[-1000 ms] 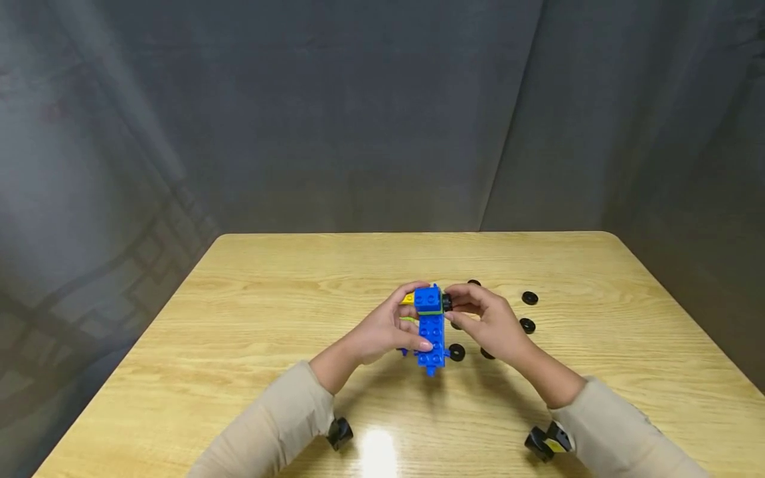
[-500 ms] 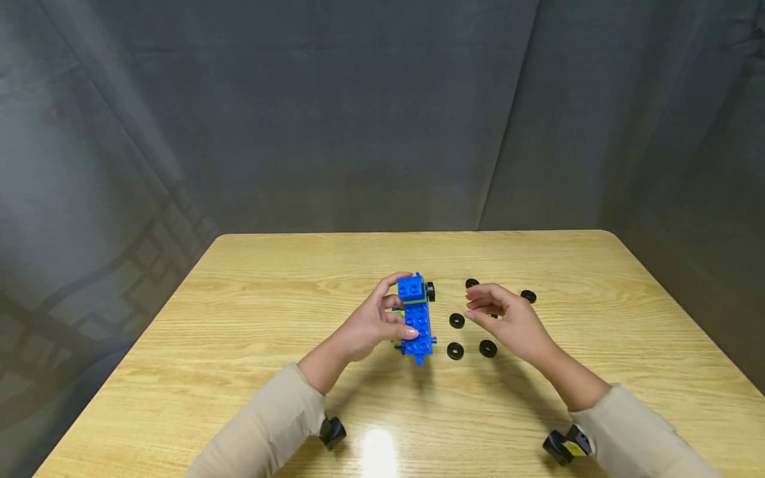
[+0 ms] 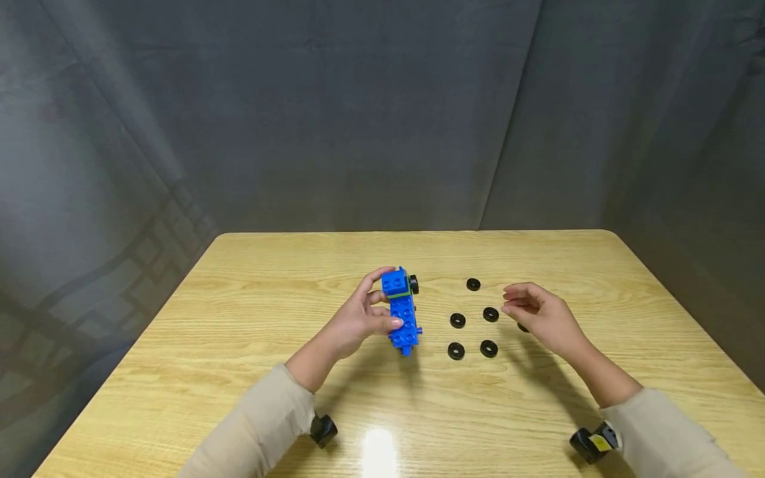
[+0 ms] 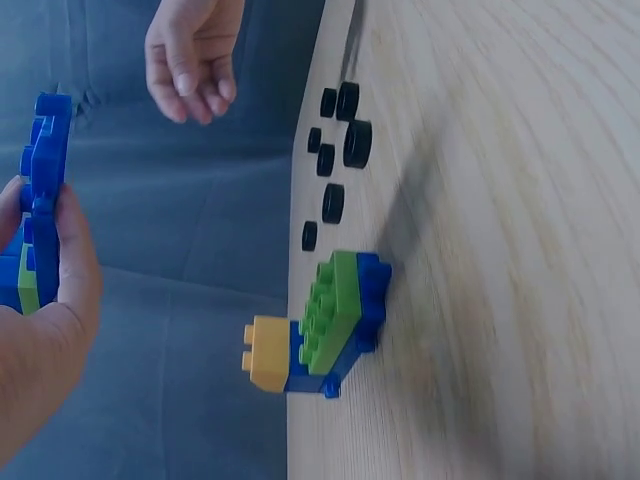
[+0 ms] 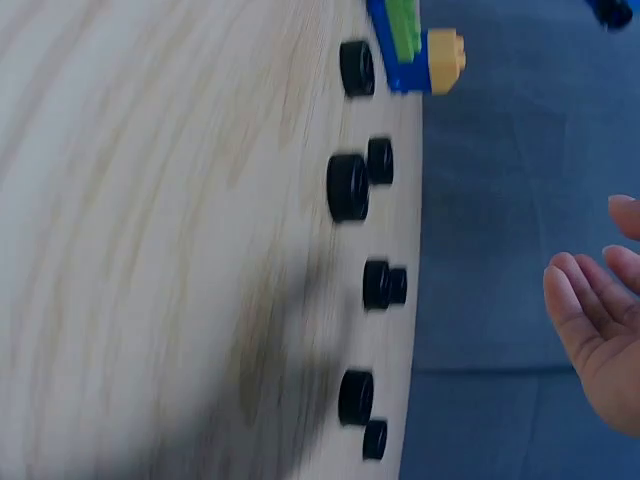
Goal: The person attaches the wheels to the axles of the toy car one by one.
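In the head view my left hand (image 3: 352, 325) holds a blue toy block car (image 3: 403, 311) above the table, thumb on its studs and fingers around the far side. One black wheel (image 3: 414, 284) sits on the car's right side at its far end; a bare blue axle stub sticks out nearer me. My right hand (image 3: 546, 322) hangs over the right side of the table, fingers loosely bent and holding nothing. Below it, a black wheel (image 3: 523, 328) is partly hidden by the fingers. The left wrist view shows a second block car (image 4: 335, 315), green, blue and yellow, standing on the table.
Several loose black wheels (image 3: 491, 314) lie on the wooden table (image 3: 287, 265) between the two hands. A grey cloth (image 3: 358, 119) hangs behind the table. Black wrist cameras (image 3: 323, 431) stick out from both sleeves.
My right hand has let go of the wheel on the blue car and moved right, over the loose wheels. My left hand has carried the car left and slightly away from me.
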Tool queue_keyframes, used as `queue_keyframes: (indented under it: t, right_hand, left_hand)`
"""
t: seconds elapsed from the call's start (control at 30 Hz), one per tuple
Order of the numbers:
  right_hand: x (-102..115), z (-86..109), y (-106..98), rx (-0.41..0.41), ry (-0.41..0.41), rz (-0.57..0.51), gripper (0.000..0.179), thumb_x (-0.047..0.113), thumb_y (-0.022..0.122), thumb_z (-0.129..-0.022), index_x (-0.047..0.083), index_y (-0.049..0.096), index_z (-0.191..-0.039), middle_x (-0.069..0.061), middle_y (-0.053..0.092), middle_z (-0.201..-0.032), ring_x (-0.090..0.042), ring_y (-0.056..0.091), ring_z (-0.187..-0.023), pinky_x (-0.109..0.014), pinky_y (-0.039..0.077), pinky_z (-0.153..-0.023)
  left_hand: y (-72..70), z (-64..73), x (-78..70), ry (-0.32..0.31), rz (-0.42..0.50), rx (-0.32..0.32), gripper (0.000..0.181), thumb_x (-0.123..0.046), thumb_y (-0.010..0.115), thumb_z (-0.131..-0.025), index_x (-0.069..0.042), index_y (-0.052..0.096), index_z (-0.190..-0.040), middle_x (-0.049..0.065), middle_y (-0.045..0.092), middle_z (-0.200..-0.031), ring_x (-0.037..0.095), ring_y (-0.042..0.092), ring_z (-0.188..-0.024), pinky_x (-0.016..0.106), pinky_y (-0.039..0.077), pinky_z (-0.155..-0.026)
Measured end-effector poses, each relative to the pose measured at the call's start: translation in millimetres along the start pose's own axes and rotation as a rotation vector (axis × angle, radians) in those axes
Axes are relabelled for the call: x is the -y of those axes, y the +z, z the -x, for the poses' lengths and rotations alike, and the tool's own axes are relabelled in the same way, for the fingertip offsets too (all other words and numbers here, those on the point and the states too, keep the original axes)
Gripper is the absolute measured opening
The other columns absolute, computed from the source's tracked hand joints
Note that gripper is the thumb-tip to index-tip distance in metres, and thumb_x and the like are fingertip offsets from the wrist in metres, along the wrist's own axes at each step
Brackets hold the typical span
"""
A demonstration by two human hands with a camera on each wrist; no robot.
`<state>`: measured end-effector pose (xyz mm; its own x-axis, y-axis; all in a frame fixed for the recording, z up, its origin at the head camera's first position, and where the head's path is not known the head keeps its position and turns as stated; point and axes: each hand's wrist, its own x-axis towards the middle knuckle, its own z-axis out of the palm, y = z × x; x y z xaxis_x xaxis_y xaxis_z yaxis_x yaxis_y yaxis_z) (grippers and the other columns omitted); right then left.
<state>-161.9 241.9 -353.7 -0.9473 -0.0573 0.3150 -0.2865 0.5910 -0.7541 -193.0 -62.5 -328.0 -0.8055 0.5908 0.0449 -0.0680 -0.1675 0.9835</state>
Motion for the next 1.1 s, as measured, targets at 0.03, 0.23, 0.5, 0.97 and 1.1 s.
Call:
queue_keyframes:
  t: [0.03,0.23,0.5,0.97,1.1]
  right_hand:
    - [-7.4,-1.3,-1.9,0.003,0.005,0.0,0.031,0.019,0.059,-0.082,0.0,0.053,-0.106,-0.013,0.056,-0.095,-0.014,0.055,-0.081,-0.02,0.044,-0.063]
    - [-70.3,-15.4,-7.1,-0.017,0.013,0.042,0.04,0.03,0.058,-0.081,0.003,0.052,-0.111,-0.011,0.056,-0.099,-0.01,0.054,-0.083,-0.019,0.045,-0.063]
    - [-48.7,-20.5,-21.6,-0.014,0.094,0.106,0.042,0.026,0.06,-0.081,-0.004,0.05,-0.109,-0.017,0.056,-0.097,-0.025,0.054,-0.084,-0.033,0.045,-0.063]
    - [-52.5,-29.8,-32.2,0.157,0.183,0.226,0.041,0.012,0.055,-0.083,-0.011,0.043,-0.115,-0.029,0.047,-0.108,-0.04,0.045,-0.096,-0.046,0.04,-0.075]
    - [-59.3,-34.6,-33.5,0.201,0.196,0.249,0.044,0.012,0.054,-0.083,-0.011,0.041,-0.118,-0.031,0.042,-0.116,-0.043,0.041,-0.101,-0.049,0.038,-0.077]
  left_hand:
    - [-1.4,0.6,-0.3,-0.002,0.001,-0.008,0.078,0.013,0.056,-0.075,-0.023,0.021,-0.135,0.011,0.045,-0.101,0.016,0.056,-0.077,0.033,0.048,-0.065]
    - [-10.4,4.8,-0.7,-0.02,0.002,-0.04,0.078,0.013,0.056,-0.075,-0.015,0.018,-0.137,0.011,0.047,-0.103,0.017,0.057,-0.082,0.037,0.048,-0.07]
    - [-18.8,8.3,-1.3,-0.004,0.018,-0.083,0.074,0.01,0.056,-0.076,-0.015,0.02,-0.135,0.011,0.047,-0.101,0.018,0.057,-0.083,0.036,0.047,-0.072]
    - [-23.5,11.6,-1.4,-0.014,0.06,-0.078,0.073,0.009,0.057,-0.075,-0.016,0.022,-0.134,0.009,0.048,-0.1,0.019,0.056,-0.082,0.035,0.046,-0.072]
    - [-23.4,12.0,-1.6,-0.017,0.052,-0.055,0.074,0.009,0.057,-0.075,-0.015,0.021,-0.134,0.009,0.048,-0.101,0.019,0.055,-0.083,0.034,0.046,-0.072]
